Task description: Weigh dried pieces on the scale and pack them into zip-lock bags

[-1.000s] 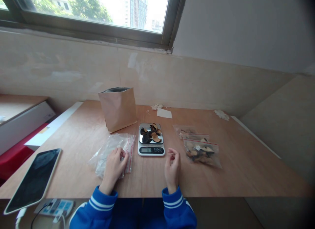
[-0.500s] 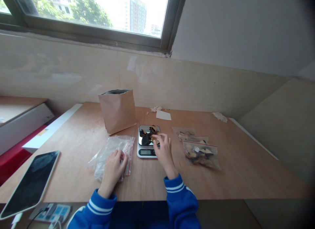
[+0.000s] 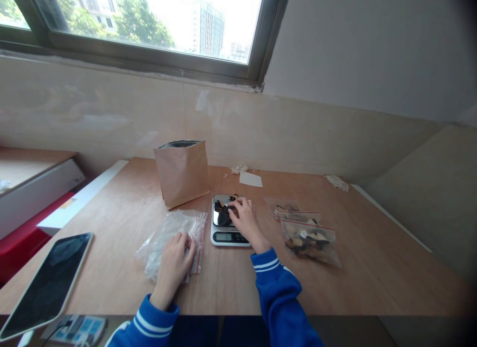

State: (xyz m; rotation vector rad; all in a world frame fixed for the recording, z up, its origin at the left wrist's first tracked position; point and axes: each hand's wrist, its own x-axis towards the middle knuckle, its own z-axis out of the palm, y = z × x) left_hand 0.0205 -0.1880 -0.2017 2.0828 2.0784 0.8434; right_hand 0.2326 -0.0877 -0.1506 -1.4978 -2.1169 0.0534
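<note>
My right hand [image 3: 244, 216] reaches over a small kitchen scale [image 3: 216, 237] with a lit display. Its fingers and thumb close on the dark and tan dried wood ear fungus [image 3: 222, 216] heaped on the mirror-like plate, partly covering the heap. My left hand [image 3: 178, 255] rests with curled fingers on a pile of clear zip bags [image 3: 158, 237] to the left of the scale. Those fingertips bear on the plastic near the red zip strips. Filled zip bags [image 3: 311, 242] of similar dried pieces lie to the right of my right hand.
An open brown paper pouch [image 3: 182, 175] stands behind the zip bags. A white card [image 3: 251, 179] and crumpled scraps [image 3: 239, 169] lie near the wall, with another scrap [image 3: 337, 183] further right. A tablet [image 3: 48, 285] overhangs the front left edge, above a power strip [image 3: 76, 329].
My right hand has shifted slightly farther over the plate, covering more of the fungus. The left hand stays on the zip bags. The whole view has tipped slightly upward.
</note>
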